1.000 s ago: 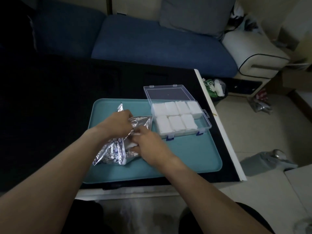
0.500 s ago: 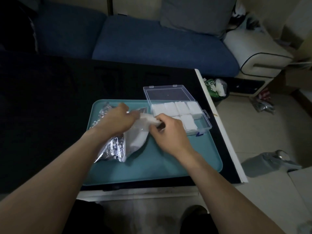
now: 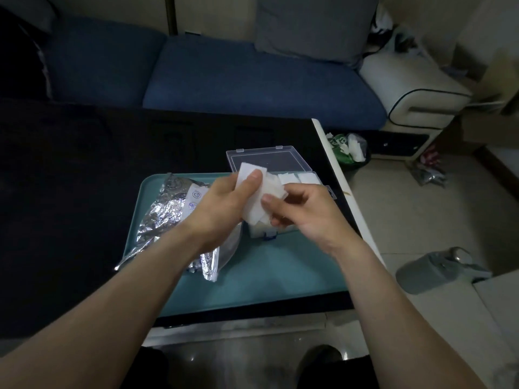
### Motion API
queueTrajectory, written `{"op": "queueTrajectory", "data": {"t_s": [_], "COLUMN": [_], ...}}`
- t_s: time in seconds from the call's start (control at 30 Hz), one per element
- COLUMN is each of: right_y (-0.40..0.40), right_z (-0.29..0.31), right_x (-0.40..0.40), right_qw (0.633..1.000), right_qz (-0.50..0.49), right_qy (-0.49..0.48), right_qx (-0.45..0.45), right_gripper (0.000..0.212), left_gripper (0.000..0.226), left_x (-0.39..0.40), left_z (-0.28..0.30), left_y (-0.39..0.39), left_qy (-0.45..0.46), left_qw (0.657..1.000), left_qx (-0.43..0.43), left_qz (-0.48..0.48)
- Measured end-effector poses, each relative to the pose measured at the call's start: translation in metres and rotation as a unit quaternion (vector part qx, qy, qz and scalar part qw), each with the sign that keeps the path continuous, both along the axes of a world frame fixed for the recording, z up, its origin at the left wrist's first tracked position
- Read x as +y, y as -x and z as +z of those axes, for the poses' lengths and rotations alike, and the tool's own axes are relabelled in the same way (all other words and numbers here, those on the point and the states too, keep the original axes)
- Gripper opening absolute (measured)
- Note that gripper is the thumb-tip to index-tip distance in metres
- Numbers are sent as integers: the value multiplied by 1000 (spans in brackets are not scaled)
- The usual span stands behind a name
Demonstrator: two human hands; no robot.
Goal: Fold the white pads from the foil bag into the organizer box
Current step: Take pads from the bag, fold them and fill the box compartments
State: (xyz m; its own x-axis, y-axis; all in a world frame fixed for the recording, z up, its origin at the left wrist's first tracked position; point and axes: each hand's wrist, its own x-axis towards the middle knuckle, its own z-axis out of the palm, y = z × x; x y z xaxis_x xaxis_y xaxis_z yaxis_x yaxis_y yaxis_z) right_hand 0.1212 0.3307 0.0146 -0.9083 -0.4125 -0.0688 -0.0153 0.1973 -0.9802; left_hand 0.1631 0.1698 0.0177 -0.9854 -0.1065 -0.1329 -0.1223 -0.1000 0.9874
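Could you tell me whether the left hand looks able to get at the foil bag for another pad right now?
Probably not yet: the left hand and right hand both pinch a white pad. The foil bag lies unobstructed just below.

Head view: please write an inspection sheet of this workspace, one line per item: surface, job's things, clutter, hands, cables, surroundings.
Surface: teal tray lying on a dark table.
Job's things: white pad held above the tray by both hands; foil bag crumpled on the tray's left part; organizer box open at the tray's back right, white pads inside.
Clutter: nothing seen on the tray besides these.
Hands: left hand and right hand both pinch the pad.
Cables: nothing seen.
Surroundings: blue sofa behind the table; grey bottle lying on the floor at right.
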Motion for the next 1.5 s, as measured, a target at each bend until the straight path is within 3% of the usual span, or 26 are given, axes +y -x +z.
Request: {"op": "queueTrajectory", "data": {"t_s": [0.1,0.27,0.43,0.57,0.77,0.97,1.1,1.3,1.5], "right_y": [3,4,0,1,5,8,10,11,8], "right_z": [-6,-3,-1,-3,2,11,15,8,0], "right_x": [4,10,8,9,18,32,40,34,23], "right_qw": [981,972,967,968,985,989,997,994,971], "right_qz": [-101,-163,-175,-168,-133,-116,-43,30,17], "right_qy": [-102,-114,-88,-78,-44,-4,35,-71,-178], "right_qx": [130,128,161,171,100,90,59,72,157], "right_gripper": [27,37,24,18,19,12,17,22,17], "left_gripper": [32,40,35,31,23,19,24,28,17], "left_x": [16,28,29,26,23,20,18,26,25], "left_z": [-8,-7,-13,-18,-25,-31,-29,-29,-27], "left_y": [-1,3,4,7,6,7,7,6,7], "left_qy": [-7,-154,-82,-45,-51,-5,-5,3,-95], "left_qw": [1000,985,995,998,998,997,997,999,990], "left_qx": [-3,-59,-26,-12,-14,-31,-26,-31,-97], "left_qz": [26,58,44,47,17,77,73,5,-30]}}
